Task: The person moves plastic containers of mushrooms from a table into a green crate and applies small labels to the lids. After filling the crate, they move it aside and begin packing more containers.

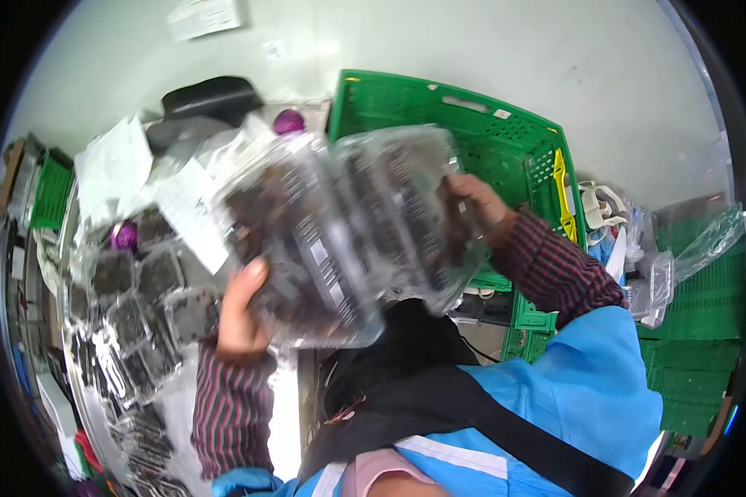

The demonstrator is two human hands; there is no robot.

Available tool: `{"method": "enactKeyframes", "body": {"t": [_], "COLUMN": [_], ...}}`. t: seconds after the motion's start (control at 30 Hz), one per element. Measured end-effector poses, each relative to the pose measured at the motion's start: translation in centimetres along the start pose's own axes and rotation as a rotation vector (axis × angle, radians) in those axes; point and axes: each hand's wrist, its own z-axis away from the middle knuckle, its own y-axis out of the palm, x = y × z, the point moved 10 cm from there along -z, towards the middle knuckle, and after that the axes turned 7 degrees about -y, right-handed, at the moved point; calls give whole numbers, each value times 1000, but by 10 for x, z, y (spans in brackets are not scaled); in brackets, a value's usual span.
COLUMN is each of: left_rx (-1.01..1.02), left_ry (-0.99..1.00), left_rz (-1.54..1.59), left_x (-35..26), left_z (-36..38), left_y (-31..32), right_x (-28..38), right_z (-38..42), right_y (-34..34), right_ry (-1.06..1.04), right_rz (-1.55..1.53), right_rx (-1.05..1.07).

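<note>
In the middle of the head view, my left hand [244,308] grips the left side of a clear plastic clamshell box [302,248] with dark contents and a printed label strip. My right hand [482,203] is closed round the right side of more clear clamshell boxes [406,207], which look stacked and also show dark contents and labels. The two loads overlap at the centre of the view, lifted in front of my body and tilted. Motion blurs the lettering and the exact kind of contents.
Behind the right hand stands a green crate [448,103] with a yellow handle [564,195]. Several filled clear boxes [133,331] cover the table at left, near paper sheets [195,207] and purple balls [124,236]. Crumpled clear plastic [709,240] lies at right over green crates [688,356].
</note>
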Motion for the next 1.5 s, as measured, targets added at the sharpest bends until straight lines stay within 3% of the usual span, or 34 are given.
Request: {"method": "enactKeyframes", "body": {"t": [0.03,0.07,0.1,0.13,0.3,0.37,0.4,0.47,0.5,0.57,0.67,0.77,0.83,0.93,1.0,1.03,1.07,1.1,1.17,1.23,1.33,1.37,1.4,1.43,1.5], "left_rx": [41,144,115,242,67,-233,-241,-465,-472,-513,-614,-723,-737,-706,-703,-704,-713,-729,-724,-648,-638,-516,-455,-411,-489], "left_ry": [-15,-105,-152,-222,-405,-321,-339,156,147,-83,2,-132,-156,-241,-162,-167,-161,-152,-50,179,164,321,243,174,301], "left_rz": [43,-58,-52,-51,-247,-1037,-1041,-1368,-1370,-1120,-1250,-1104,-1126,-1195,-1383,-1378,-1446,-1512,-1590,-1674,-1808,-1944,-2004,-2263,-2529], "left_x": [12,19,34,51,148,145,152,114,115,123,90,67,64,65,61,60,56,50,38,29,30,43,61,82,113], "left_z": [-53,-92,-132,-170,-323,-349,-352,-345,-348,-353,-342,-330,-327,-327,-329,-325,-320,-314,-302,-295,-284,-284,-282,-278,-294], "left_y": [8,55,71,88,64,35,36,53,48,14,-13,-77,-76,-72,-70,-60,-48,-35,-11,8,33,44,52,51,10], "right_x": [9,21,30,35,-16,-57,-57,-22,-25,-2,-6,-5,19,14,5,8,18,40,37,-7,-61,-63,-64,-58,-51], "right_z": [0,2,4,6,-13,-24,-26,-18,-19,-17,-23,-11,12,45,72,69,75,61,12,-13,-33,-47,-60,-66,-73], "right_y": [-52,-91,-131,-162,-280,-337,-337,-338,-338,-345,-355,-371,-392,-444,-473,-466,-450,-388,-286,-199,-163,-174,-180,-183,-196], "right_ry": [2,4,21,34,155,214,228,24,33,-105,-28,-114,-118,-66,-31,-17,17,44,-383,-516,-689,-646,-605,-577,-571], "right_rz": [-79,-97,-56,-11,-82,95,81,313,309,534,562,334,450,378,477,709,1185,1664,1668,1725,1812,1877,1936,1977,2043], "right_rx": [-45,-62,-125,-185,-410,-517,-516,-679,-675,-767,-704,-746,-801,-840,-1020,-1001,-1020,-996,-405,138,298,260,233,189,119]}}
